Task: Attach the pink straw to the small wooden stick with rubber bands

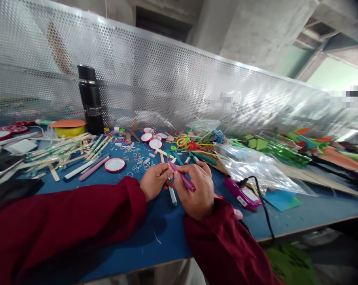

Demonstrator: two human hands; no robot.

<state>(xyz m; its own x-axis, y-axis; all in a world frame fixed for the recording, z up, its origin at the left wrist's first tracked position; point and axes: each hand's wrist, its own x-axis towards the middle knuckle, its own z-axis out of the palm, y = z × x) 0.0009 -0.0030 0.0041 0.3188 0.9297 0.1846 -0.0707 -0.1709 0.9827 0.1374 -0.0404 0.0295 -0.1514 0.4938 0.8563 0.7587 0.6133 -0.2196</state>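
Note:
At the middle of the blue table (163,245), my two hands work close together. My right hand (198,188) is wrapped round a purple pen-like tool (184,179); its narrow tip points up and away from me, and its exact kind is unclear. Beside that tip, the thumb and fingers of my left hand (155,181) are pinched together. What they pinch is mostly hidden; a thin pale-pink strip (162,158) shows just beyond them. Under the hands lies a white marker (173,196) with a green end.
Left are craft sticks (74,150), a pink marker (94,168), a red-rimmed lid (114,164) and a black bottle (91,101). Right lie a clear plastic bag (256,166) and a purple corded device (243,194). Behind stands a perforated metal screen (173,75).

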